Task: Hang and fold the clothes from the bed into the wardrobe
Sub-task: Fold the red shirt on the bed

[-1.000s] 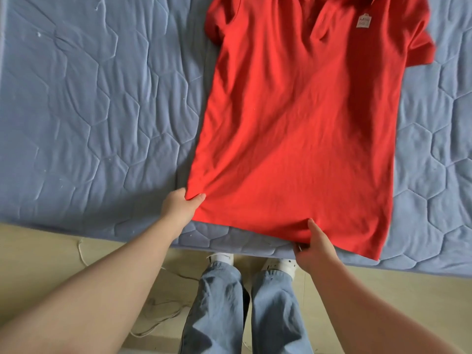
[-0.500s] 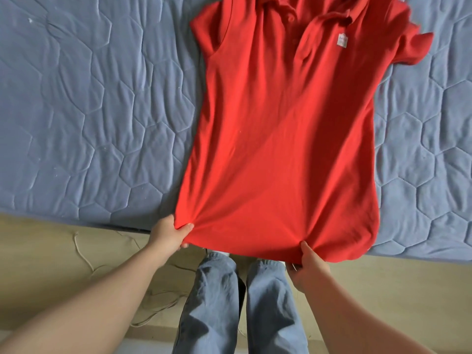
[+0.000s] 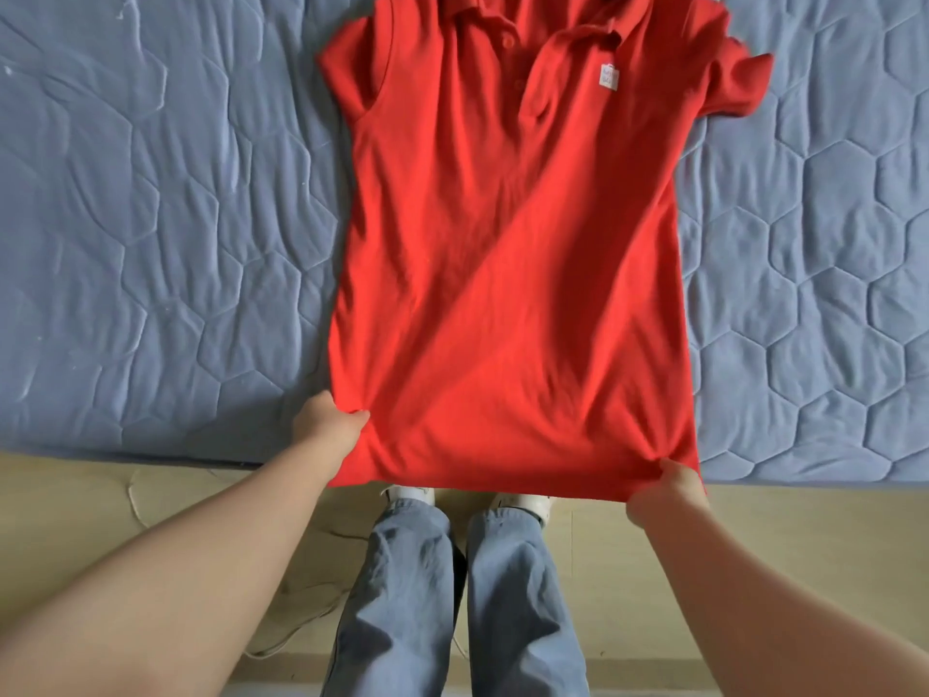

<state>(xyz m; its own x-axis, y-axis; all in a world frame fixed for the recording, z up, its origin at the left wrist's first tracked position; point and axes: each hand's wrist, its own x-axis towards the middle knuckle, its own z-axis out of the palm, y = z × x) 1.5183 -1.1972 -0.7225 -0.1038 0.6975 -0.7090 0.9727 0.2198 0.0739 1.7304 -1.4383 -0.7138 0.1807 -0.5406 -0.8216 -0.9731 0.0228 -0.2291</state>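
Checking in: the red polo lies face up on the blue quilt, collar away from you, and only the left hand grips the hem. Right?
Not quite. In the head view both hands grip the hem: the left hand at one corner, the right hand at the other. The rest holds: the red polo lies face up on the blue quilt, collar away.

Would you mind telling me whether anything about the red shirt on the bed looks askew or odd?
Only slightly: the red polo shirt has its sleeve rumpled rather than flat, and its hem overhangs the bed edge.
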